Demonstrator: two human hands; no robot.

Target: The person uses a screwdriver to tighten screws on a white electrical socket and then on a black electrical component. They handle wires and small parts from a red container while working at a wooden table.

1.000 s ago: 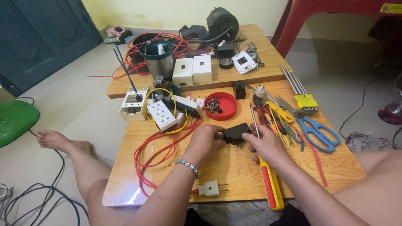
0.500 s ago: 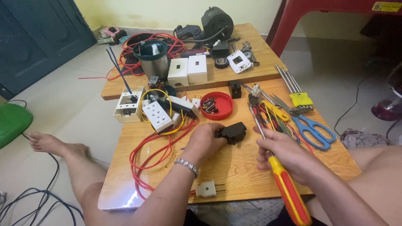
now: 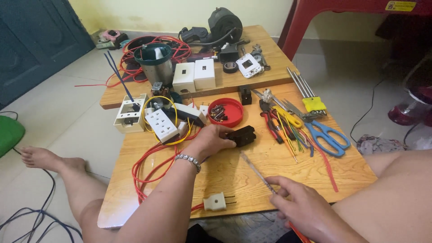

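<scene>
My left hand (image 3: 209,142) rests on the wooden board (image 3: 234,175) and grips a small black electrical part (image 3: 243,135) by its left end. My right hand (image 3: 299,209) is near the board's front edge, closed on a screwdriver (image 3: 257,171) with a red and yellow handle. Its metal shaft slants up and left, with the tip just below the black part. A silver bracelet (image 3: 189,159) sits on my left wrist.
A red bowl of screws (image 3: 226,112) lies just behind the black part. White sockets (image 3: 163,125), red wire (image 3: 150,168) and a white plug (image 3: 215,202) are to the left and front. Pliers, blue scissors (image 3: 328,137) and metal rods (image 3: 303,90) lie on the right.
My right hand has drawn back toward me with the screwdriver, lowering its handle past the board's front edge. The left hand stays on the black part.
</scene>
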